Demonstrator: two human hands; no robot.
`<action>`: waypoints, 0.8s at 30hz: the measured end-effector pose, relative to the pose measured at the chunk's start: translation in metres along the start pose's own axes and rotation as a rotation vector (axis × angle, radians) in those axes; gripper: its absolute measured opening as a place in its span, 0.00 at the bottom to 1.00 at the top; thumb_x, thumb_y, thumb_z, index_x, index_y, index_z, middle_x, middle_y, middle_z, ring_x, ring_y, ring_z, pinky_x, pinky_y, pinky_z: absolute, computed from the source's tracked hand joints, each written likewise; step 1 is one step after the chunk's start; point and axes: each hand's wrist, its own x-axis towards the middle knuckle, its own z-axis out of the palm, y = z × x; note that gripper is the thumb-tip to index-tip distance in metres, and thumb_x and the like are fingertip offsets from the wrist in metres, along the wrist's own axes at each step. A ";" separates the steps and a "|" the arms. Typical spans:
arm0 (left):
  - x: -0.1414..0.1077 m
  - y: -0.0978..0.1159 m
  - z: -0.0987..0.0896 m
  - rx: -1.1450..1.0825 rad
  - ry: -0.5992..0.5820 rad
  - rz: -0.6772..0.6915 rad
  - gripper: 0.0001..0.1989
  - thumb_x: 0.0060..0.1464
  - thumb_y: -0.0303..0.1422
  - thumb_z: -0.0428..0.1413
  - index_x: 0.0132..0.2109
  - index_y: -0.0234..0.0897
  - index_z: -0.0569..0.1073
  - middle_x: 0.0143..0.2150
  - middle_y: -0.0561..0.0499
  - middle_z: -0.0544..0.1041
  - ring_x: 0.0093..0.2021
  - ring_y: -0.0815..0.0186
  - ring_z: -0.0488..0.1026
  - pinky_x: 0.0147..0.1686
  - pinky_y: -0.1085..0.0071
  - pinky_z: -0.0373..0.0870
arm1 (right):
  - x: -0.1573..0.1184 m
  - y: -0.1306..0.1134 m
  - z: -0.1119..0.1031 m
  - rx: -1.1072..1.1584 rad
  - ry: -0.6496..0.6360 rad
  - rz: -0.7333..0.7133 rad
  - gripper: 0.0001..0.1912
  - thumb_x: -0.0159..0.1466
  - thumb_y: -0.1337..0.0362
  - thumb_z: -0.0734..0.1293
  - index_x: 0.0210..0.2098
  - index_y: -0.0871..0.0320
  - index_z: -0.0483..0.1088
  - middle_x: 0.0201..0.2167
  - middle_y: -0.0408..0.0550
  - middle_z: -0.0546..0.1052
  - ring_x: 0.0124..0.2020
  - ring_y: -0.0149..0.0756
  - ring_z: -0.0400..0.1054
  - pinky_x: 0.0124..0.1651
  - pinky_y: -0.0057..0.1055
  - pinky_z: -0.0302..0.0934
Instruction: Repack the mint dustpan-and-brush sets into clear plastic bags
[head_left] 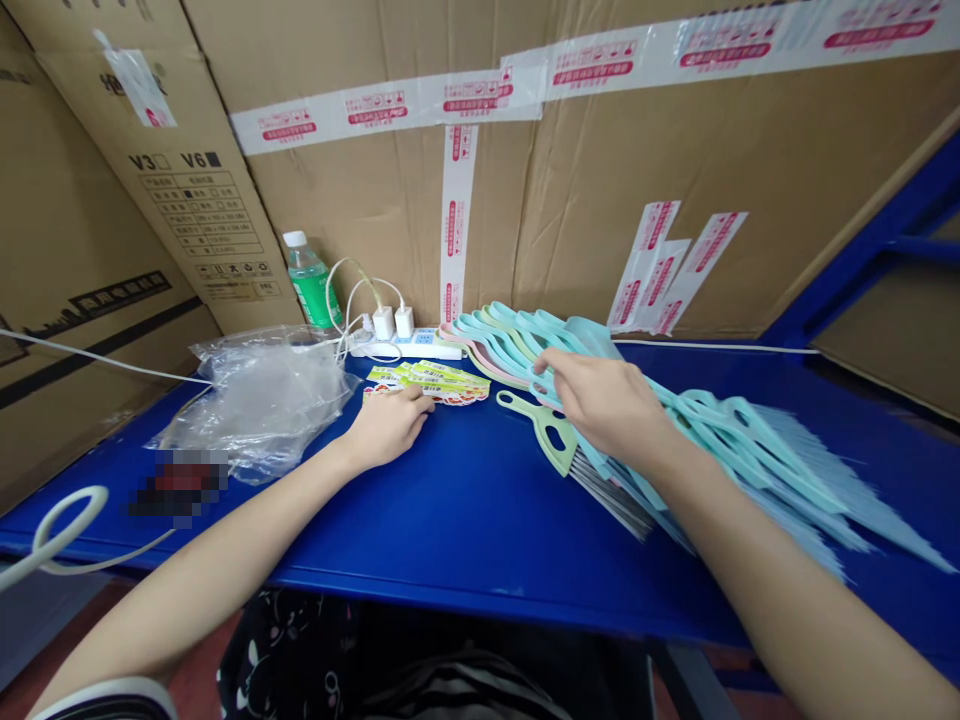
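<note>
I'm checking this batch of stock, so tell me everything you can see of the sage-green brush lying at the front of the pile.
It is a hand broom with a flat, pale sage-green handle that looks like moulded plastic, a rounded end, an oval cut-out, and a fan of grey bristles. It lies flat on the blue table, handle up-left, bristles down-right, alongside the pile of pale blue brushes. The right hand is just beyond it, apparently not touching.
</note>
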 end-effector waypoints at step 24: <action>0.000 0.000 0.000 0.012 -0.012 0.008 0.13 0.62 0.26 0.47 0.49 0.36 0.73 0.46 0.46 0.76 0.43 0.60 0.78 0.40 0.66 0.74 | -0.004 -0.020 0.008 0.039 -0.329 -0.230 0.32 0.54 0.84 0.53 0.52 0.57 0.67 0.51 0.53 0.72 0.34 0.35 0.69 0.34 0.29 0.57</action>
